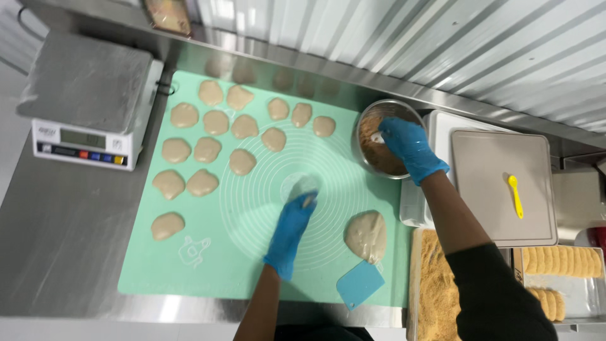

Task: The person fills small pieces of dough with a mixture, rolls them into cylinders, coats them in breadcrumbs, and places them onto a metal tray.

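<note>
A steel counter [69, 252] under a corrugated metal wall [442, 44] carried a green baking mat [208, 271]. The left hand [291, 228] pressed a small dough piece [303, 187], fingers together and flat. The right hand [409, 146] reached into the metal bowl [372, 120], fingers closed on a white tool [377, 137]. 17 dough rounds [207, 149] lay left of the left fingers.

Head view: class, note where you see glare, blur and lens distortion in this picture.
Head view: glare streaks the steel counter along its front edge and the corrugated wall. The left hand is motion-blurred at its fingers. The right hand in the metal bowl is sharper. Wide-lens distortion bends the counter's edges. Dough pieces on the green mat cast hardly any shadow.
</note>
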